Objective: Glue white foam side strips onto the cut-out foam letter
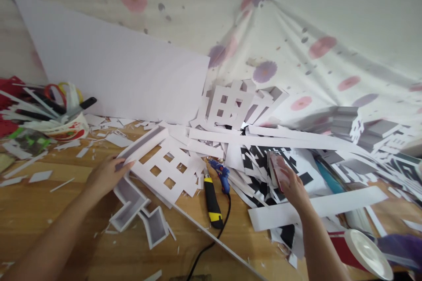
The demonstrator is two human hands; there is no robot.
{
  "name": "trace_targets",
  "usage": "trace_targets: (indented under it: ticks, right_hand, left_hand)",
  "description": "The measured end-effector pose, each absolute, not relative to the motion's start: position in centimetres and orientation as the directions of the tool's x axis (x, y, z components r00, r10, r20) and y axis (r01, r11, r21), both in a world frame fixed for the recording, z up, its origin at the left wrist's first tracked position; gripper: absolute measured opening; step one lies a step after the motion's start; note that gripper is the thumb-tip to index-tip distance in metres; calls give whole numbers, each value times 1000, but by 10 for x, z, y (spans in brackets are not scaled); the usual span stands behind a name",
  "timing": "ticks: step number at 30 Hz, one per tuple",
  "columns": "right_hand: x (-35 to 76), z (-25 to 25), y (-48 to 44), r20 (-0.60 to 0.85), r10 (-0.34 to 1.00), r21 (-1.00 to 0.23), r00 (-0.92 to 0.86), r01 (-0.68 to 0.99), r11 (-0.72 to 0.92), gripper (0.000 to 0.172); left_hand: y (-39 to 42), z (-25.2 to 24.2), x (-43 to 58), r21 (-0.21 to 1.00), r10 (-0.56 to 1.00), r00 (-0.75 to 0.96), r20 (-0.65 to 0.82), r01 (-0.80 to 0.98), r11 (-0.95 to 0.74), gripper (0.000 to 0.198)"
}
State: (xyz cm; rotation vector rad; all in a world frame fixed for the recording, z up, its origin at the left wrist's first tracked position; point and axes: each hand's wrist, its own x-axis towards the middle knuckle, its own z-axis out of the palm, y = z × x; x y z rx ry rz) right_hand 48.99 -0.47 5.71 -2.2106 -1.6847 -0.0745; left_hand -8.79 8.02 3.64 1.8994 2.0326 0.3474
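Note:
My left hand (pixel 107 175) grips the edge of a white foam-board shape with raised side walls (pixel 130 204), its thumb and fingers on the upper wall. Right beside it lies a flat white panel with square cut-outs (pixel 169 169). My right hand (pixel 290 182) is closed round a phone-like flat object with a reddish edge (pixel 278 171), over black-and-white printed sheets (pixel 305 171). Between the hands lie a blue glue gun (pixel 220 173) with a black cord and a black-and-yellow cutter (pixel 212 202).
A container of scissors and tools (pixel 70 127) stands at the left. A large white board (pixel 125 66) leans at the back, near white cut-out structures (pixel 231 101). Long white strips (pixel 316 208) and a red cup with a white lid (pixel 362 252) lie at the right.

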Motion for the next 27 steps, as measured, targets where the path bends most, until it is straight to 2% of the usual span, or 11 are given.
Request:
trace_targets:
  ticks: [2, 5, 7, 11, 15, 20, 24, 27]
  right_hand:
    - [491, 59, 9, 295, 926, -231, 235, 958, -169, 58]
    - [493, 64, 16, 295, 907, -235, 302, 943, -237, 61]
    - [492, 67, 10, 312, 881, -256, 356, 924, -283, 59]
    - [484, 66, -13, 380, 856, -290, 350, 924, -250, 51]
    - [480, 61, -27, 401, 854, -249, 331, 937, -246, 49]
    - [484, 54, -26, 387, 889, -178, 245, 966, -189, 50]
    - [484, 55, -23, 326, 904, -186, 277, 956, -226, 45]
    - [486, 56, -24, 332, 889, -193, 316, 945, -263, 45]
  left_hand:
    - [80, 37, -88, 392, 995, -50, -85, 917, 80, 59]
    - [80, 38, -87, 388, 994, -57, -89, 918, 87, 56]
    - [80, 38, -87, 384, 994, -65, -87, 918, 94, 55]
    - [78, 38, -86, 377, 994, -72, -85, 921, 99, 58]
    - [79, 36, -87, 367, 991, -93, -96, 922, 122, 60]
    - [80, 33, -89, 361, 994, -83, -71, 927, 104, 59]
    - [79, 34, -89, 367, 994, -77, -74, 925, 99, 60]
    - [80, 35, -89, 371, 994, -80, -79, 923, 103, 59]
